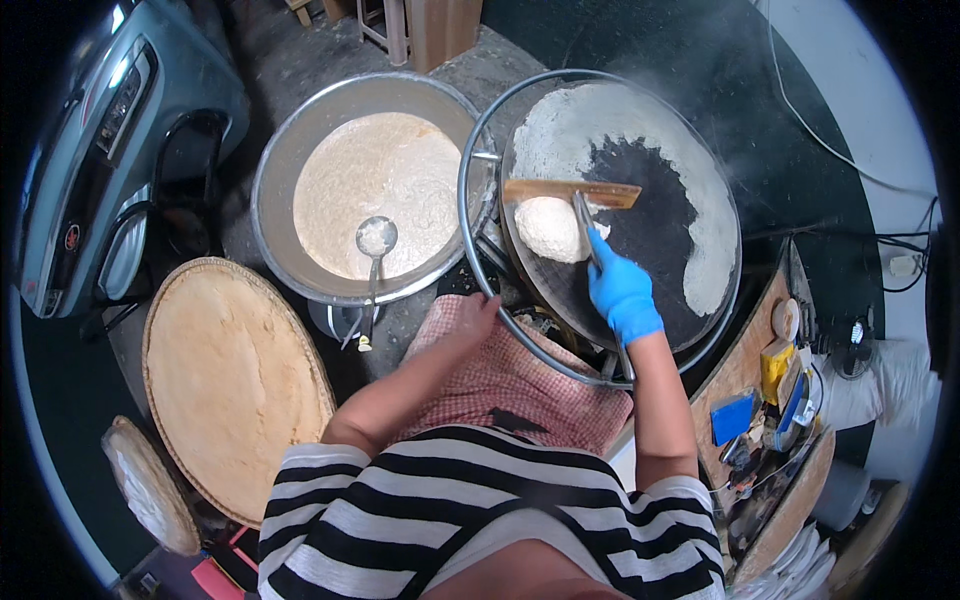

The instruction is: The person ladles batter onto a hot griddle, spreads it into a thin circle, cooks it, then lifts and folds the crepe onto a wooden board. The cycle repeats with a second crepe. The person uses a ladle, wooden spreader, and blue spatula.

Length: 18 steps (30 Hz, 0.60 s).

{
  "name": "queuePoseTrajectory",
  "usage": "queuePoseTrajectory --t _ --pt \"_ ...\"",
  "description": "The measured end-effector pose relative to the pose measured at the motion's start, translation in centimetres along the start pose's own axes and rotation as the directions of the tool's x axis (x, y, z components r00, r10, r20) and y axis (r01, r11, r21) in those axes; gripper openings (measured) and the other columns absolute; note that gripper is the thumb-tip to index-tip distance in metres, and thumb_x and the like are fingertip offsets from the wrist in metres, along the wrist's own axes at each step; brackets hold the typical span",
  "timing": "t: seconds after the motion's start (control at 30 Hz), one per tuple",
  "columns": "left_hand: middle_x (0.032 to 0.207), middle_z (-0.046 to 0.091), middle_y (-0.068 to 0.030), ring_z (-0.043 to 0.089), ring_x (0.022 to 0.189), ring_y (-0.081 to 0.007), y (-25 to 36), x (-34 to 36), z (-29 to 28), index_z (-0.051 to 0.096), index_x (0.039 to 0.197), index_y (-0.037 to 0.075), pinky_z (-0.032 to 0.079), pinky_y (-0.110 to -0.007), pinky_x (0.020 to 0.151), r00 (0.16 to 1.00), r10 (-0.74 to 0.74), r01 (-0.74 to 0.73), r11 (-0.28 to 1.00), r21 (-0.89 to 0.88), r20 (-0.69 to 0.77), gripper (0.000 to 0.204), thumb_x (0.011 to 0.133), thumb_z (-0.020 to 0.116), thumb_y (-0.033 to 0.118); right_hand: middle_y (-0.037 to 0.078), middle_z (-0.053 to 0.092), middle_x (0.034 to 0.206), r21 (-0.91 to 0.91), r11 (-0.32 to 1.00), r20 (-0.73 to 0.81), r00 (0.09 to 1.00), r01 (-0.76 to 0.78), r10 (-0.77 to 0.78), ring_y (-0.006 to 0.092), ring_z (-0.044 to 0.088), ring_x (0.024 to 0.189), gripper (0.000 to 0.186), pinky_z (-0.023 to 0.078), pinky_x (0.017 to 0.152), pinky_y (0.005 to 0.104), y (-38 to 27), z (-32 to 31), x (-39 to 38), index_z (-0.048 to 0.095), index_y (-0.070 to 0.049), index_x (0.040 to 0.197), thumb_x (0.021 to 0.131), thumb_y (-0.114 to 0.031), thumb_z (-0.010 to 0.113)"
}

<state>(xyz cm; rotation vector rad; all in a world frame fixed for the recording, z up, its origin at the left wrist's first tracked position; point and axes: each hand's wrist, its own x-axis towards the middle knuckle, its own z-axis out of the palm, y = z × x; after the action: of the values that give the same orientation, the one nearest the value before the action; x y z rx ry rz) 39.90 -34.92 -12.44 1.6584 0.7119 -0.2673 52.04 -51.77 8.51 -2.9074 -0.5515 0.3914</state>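
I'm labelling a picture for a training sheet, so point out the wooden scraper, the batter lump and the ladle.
Wooden scraper (562, 190): head view, middle of the blade.
Batter lump (547, 228): head view, its middle.
Ladle (377, 252): head view, bowl's lower rim.

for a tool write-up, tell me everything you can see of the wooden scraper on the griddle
The scraper has a long, narrow, straight-edged brown wooden blade, darker in patches, and a thin grey handle, metal by its look, joined near its middle. The blade runs crosswise over the black griddle, just beyond the pale dough, which seems to touch it. The right hand, in a blue glove, holds the handle. The blade's underside is hidden.
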Motion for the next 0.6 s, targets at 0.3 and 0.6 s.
queuePoseTrajectory --t 0.3,0.6 --pt "0.065 0.057 -0.005 0.054 0.05 -0.0131 3.9 5.5 -5.5 0.057 0.078 0.003 0.046 -0.026 0.048 0.989 -0.02 0.045 0.984 -0.171 0.147 0.025 0.09 0.053 0.025 0.024 0.061 0.087 0.119 0.993 -0.1 0.995 -0.013 0.025 0.04 0.059 0.079 0.048 0.047 0.071 0.0458 1.2 -0.9 0.7 0.046 -0.02 0.128 0.082 -0.019 0.054" --pt "0.079 0.06 -0.0072 0.059 0.065 -0.0146 0.6 0.3 -4.8 0.057 0.097 0.002 0.047 -0.026 0.058 0.998 -0.025 0.051 0.896 -0.441 0.065 0.027 0.091 0.051 0.028 0.023 0.061 0.094 0.008 0.981 0.179 0.966 -0.191 0.187 0.0391 0.06 0.085 0.053 0.048 0.075 0.044 1.7 -2.3 -1.6 0.042 -0.024 0.132 0.081 -0.018 0.055"
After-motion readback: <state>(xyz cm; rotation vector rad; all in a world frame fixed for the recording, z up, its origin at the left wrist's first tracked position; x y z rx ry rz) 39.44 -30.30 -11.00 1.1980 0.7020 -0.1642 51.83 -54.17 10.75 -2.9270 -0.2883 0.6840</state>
